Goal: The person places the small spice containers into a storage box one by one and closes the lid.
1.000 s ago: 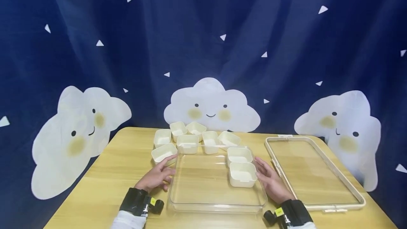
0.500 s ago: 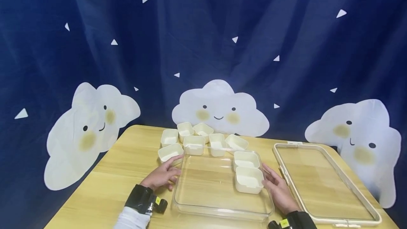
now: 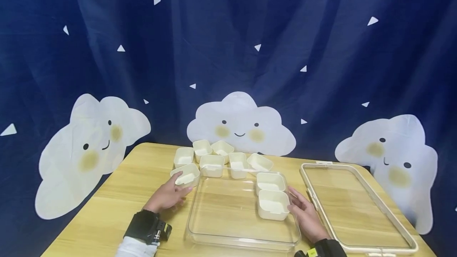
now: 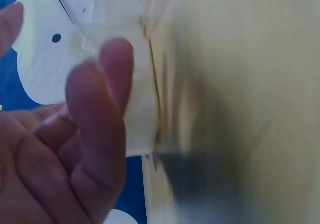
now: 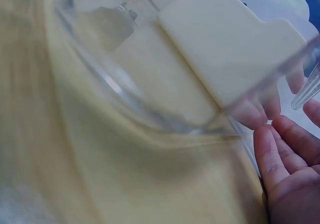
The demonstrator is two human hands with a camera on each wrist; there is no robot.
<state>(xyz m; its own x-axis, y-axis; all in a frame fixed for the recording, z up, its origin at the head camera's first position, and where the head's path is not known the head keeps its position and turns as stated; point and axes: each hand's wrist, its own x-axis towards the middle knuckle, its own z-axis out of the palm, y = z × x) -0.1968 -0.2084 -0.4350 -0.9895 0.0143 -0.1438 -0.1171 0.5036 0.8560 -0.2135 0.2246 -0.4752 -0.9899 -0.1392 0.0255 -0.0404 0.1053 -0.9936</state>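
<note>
My left hand (image 3: 166, 195) reaches over the nearest cream-coloured box (image 3: 191, 171) of the loose group, its fingers at the near-left rim. In the left wrist view, the fingers lie loosely bent in front of the pale box wall (image 4: 142, 103). A clear rectangular container (image 3: 228, 242) lies between my hands. Inside its right side stand two cream boxes, a rear one (image 3: 270, 181) and a front one (image 3: 273, 206). My right hand (image 3: 307, 218) is at the container's right wall, fingers extended outside it. The right wrist view shows these fingertips partly through the clear wall (image 5: 125, 96).
Several more cream boxes (image 3: 212, 165) stand in a loose group behind the container. A clear lid with a pale frame (image 3: 378, 250) lies on the right of the wooden table (image 3: 107, 209). A blue curtain (image 3: 228, 31) with cloud prints hangs behind.
My left hand has left the container's left wall and moved left and up to the nearest loose box. The right hand stays at the right wall. The head view has shifted slightly.
</note>
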